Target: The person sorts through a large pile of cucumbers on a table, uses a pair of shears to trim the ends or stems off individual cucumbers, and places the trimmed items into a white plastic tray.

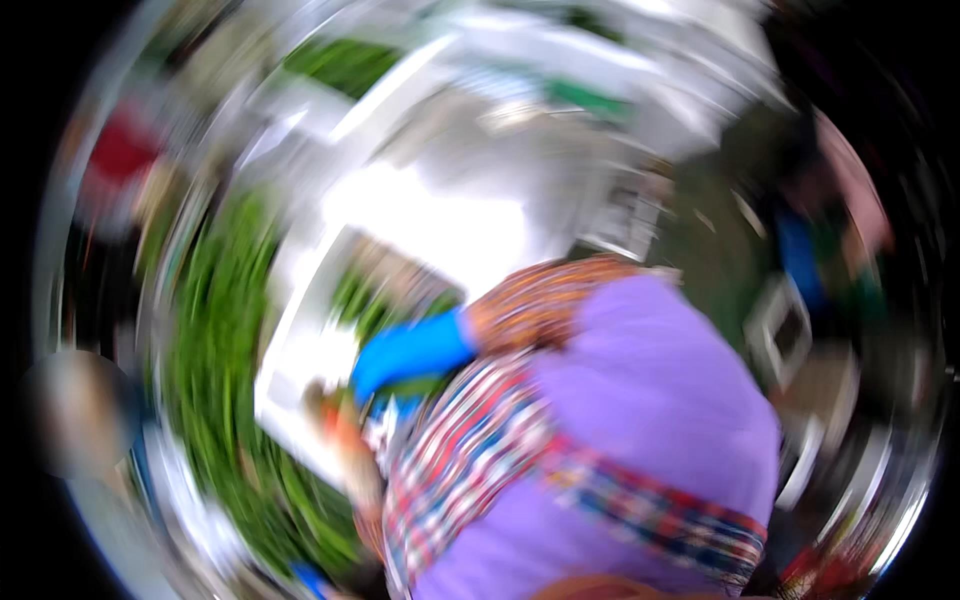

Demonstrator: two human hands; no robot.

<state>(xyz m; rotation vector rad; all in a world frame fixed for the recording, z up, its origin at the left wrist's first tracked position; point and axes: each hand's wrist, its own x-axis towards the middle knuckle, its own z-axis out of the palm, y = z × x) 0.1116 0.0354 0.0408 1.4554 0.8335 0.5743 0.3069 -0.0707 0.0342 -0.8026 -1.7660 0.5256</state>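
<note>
Strong motion blur smears the whole head view. My right hand (385,362), in what looks like a bright blue glove, reaches left across my body over the near side of a white box (300,305). My left hand (345,430), orange-toned and blurred, is at the box's near rim, close to the right one. The fingers of both hands are smeared, so I cannot tell whether they hold anything. Green leafy stems (360,305) lie inside the box. A small blue and white thing (395,415) shows just below my right hand.
Long green stalks (215,350) are heaped left of the box. A bright, shiny metal-like surface (470,215) lies beyond it. Another white container with greens (345,65) stands farther back. At right are a pale crate-like thing (778,330) and a blurred person in pink (850,185).
</note>
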